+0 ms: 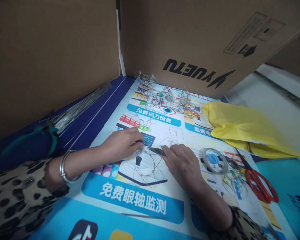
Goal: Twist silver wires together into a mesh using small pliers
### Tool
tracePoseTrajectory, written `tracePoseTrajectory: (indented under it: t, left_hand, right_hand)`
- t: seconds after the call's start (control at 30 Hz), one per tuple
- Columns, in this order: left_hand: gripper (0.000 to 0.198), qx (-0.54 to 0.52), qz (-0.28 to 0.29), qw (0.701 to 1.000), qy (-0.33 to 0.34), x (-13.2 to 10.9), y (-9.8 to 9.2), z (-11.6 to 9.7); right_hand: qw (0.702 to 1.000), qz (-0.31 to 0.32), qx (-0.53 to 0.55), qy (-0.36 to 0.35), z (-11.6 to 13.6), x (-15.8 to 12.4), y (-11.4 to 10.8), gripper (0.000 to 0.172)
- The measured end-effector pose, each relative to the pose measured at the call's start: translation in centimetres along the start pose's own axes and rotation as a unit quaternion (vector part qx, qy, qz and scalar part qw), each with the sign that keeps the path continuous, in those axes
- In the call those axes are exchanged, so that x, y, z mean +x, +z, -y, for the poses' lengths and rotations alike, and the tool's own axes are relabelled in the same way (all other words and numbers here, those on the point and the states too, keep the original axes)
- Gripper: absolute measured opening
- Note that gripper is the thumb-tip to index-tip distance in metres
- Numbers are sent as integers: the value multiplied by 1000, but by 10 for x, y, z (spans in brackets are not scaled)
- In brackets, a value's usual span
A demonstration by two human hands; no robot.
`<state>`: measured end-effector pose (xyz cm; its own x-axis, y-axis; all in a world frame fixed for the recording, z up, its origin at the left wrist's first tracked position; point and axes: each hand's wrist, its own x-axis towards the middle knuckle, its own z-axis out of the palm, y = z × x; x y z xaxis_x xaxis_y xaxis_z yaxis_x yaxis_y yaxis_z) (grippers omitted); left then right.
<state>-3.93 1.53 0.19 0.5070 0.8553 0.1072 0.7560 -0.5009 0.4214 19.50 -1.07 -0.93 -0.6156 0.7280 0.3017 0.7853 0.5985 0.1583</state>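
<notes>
My left hand (123, 143) is closed in a pinch on the upper end of a thin bent wire piece (153, 170), a loose loop of fine wire lying over the printed poster. My right hand (183, 165) is wrapped round needle-nose pliers (157, 151). Their dark tapered jaws point left and meet the wire close to my left fingertips; the handles are hidden in my palm. Whether the jaws grip the wire is too small to tell. Just beyond the hands lie further bent wire shapes (176, 133).
Tangled coloured wire pieces (168, 96) lie at the back. To the left are straight wires (82, 105) and teal-handled pliers (46, 133). A clear tape roll (215, 161), red-handled scissors (261, 185) and a yellow bag (242, 128) lie right. Cardboard (150, 40) walls the far side.
</notes>
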Motion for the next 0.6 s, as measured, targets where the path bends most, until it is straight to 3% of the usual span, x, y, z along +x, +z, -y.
tracePoseTrajectory:
  t: [0.2, 0.37, 0.6]
  left_hand:
    - [18, -71, -65, 994, 47, -4, -3, -8]
    - [12, -110, -24, 994, 11, -3, -2, -16]
    - [11, -146, 5, 989, -30, -1, 6, -11]
  right_hand:
    - [1000, 0, -13, 0, 0, 0, -1, 18]
    - [1000, -9, -27, -1, 2, 0, -2, 19]
    - [1000, -6, -23, 2, 4, 1, -4, 16]
